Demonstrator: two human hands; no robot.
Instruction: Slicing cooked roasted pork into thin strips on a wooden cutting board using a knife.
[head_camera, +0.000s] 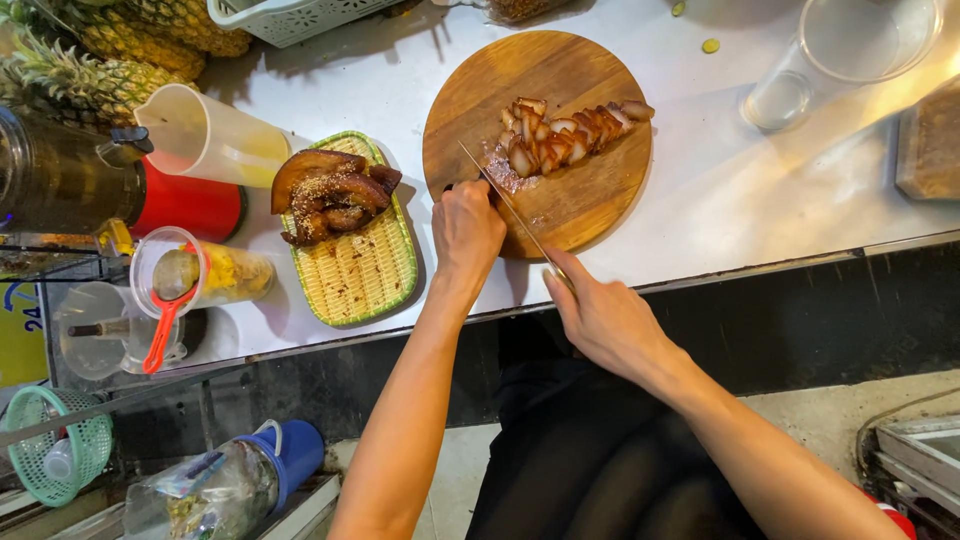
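Sliced roast pork (565, 135) in a fanned row across the middle of a round wooden cutting board (590, 205), glazed brown at the rind, pale at the cut faces, a few loose pieces at the row's left end. Knife (505, 200) laid slantwise over the board's near-left part, thin blade tip just beside those loose pieces, handle end over the board's near edge. Right hand (605, 315) past the counter's near edge, fingers wrapped around the knife handle. Left hand (465, 230) on the board's left rim, fingers curled shut into a loose fist, knuckles touching the wood beside the blade; whether anything pinched underneath, impossible to tell. Board itself on a pale metal counter (760, 190), close to the near edge, roughly mid-width. Just left of the board, a green-rimmed woven tray (360, 270) with an uncut slab of dark roast pork (330, 195) at its far end. Further left, a tipped cream-coloured jug (205, 135), a red-based blender (120, 190) and a plastic cup (200, 272) with a red spoon (165, 325). Pineapples (90, 65) at the far-left corner. Clear plastic cups (850, 55) toward the far-right corner, well apart from the board.
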